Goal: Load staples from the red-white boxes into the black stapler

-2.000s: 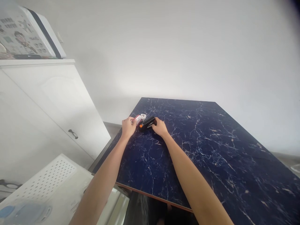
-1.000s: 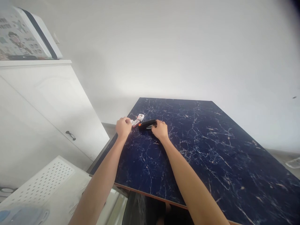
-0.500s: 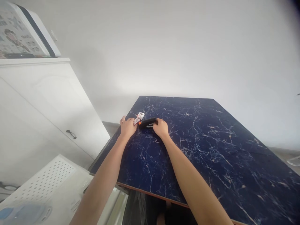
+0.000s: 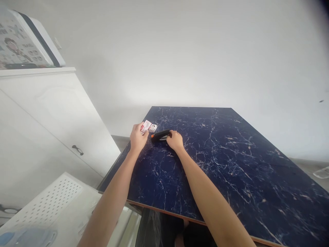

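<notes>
My left hand is closed on a small red-and-white box, held between thumb and fingers near the table's left edge. Right beside it lies a second small white box with dark print. Just to the right, a black stapler with an orange tip at its left end lies on the dark blue marbled table. My right hand grips the stapler's right end. The fingers under that end are partly hidden.
A white cabinet with a dark handle stands at the left, a printed suitcase on top. Lower left is a white perforated surface with a clear plastic container. The wall rises behind the table.
My left hand has lifted and tilted the red-and-white box, moving slightly away from the stapler. My right hand stays on the stapler.
</notes>
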Tool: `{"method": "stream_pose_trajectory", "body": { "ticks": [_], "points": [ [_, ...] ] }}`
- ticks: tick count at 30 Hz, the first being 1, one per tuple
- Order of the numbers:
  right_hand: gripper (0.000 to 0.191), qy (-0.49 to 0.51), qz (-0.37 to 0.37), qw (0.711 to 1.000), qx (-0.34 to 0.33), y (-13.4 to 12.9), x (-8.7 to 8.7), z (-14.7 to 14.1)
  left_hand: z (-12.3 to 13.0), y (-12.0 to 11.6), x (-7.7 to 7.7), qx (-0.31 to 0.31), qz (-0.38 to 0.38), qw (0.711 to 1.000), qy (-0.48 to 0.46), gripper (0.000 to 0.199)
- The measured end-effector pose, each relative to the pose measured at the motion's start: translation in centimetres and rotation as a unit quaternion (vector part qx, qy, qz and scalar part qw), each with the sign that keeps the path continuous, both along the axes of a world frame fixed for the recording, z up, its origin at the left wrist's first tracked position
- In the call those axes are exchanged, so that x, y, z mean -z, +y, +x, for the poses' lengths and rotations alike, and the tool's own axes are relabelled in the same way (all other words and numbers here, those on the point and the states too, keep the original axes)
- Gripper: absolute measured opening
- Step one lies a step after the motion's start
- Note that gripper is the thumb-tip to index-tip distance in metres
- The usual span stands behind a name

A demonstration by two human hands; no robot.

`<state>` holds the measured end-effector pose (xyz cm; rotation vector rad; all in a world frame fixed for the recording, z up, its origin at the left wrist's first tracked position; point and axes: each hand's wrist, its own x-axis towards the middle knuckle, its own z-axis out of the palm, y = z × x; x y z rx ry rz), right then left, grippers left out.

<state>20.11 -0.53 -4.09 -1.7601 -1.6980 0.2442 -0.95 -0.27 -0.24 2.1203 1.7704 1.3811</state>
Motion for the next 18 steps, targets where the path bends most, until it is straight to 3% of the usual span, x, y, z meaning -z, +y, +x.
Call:
{"method": "stream_pose_trajectory", "body": {
  "ticks": [4, 6, 8, 11, 13, 15, 18],
  "points": [
    [0.025, 0.002, -0.003, 1.000, 0.003, 0.1, 0.0, 0.0, 0.1, 1.2, 0.8, 0.076, -0.083, 0.966, -0.235, 0.052],
    [0.024, 0.003, -0.003, 1.000, 0.003, 0.1, 0.1, 0.0, -0.1, 1.6, 1.2, 0.090, -0.110, 0.949, -0.281, 0.053],
    [0.024, 0.003, -0.002, 1.000, 0.002, 0.1, 0.1, 0.0, -0.3, 1.6, 1.3, 0.071, -0.090, 0.968, -0.225, 0.052],
    [0.024, 0.003, 0.002, 1.000, -0.001, 0.2, 0.2, 0.1, -0.5, 1.3, 1.2, 0.043, -0.074, 0.996, -0.016, 0.043],
    [0.023, 0.003, 0.003, 1.000, -0.003, 0.2, 0.2, 0.1, -0.7, 1.1, 0.9, 0.025, -0.077, 0.993, 0.089, 0.039],
    [0.022, 0.002, 0.003, 1.000, -0.003, 0.1, 0.2, 0.1, -1.3, 0.9, 0.5, -0.019, -0.079, 0.988, 0.133, 0.038],
    [0.022, 0.001, 0.006, 1.000, -0.002, 0.1, 0.1, 0.1, -2.7, 0.6, -0.2, -0.056, -0.164, 0.967, 0.188, 0.029]
  ]
}}
